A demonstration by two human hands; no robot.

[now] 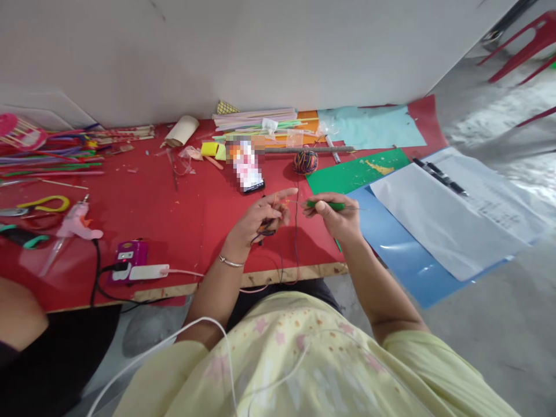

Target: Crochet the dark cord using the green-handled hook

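Observation:
In my right hand is a crochet hook with a green handle; its thin metal end points left toward my other hand. My left hand has its index finger stretched out, while the other fingers are curled on dark and orange yarn. Whether a worked piece is among the strands I cannot make out. From a multicoloured yarn ball on the table, a dark strand runs down between my hands and over the table's front edge. A phone with a lit screen lies beyond my left hand.
On the red-covered table lie a glue gun, yellow-handled scissors, a purple power adapter with cables and several coloured sticks. Green card, a blue folder and papers with pens are rightward. Another person's limb shows at left.

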